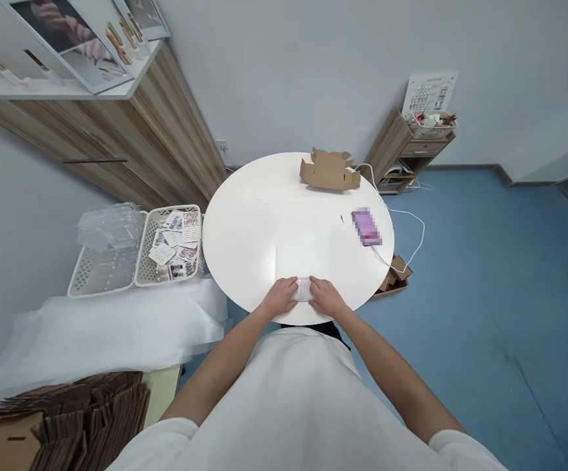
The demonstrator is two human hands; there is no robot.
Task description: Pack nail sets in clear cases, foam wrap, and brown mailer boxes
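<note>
Basically my L hand (282,296) & R hand (327,296) hold the pale pack (304,289) by both ends, prob. to steady it

Smooth, glossy bench (237,216); on it, a matt cardboard box (330,173) and plastic-looking packet (304,289); left of it, 2 plastic baskets (168,282).

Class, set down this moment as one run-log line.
left hand: holding small packet, left end | right hand: holding right end | white table: unfolded cardboard toward far edge

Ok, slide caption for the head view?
Both hands hold a small pale packet between them at a white table.
</note>
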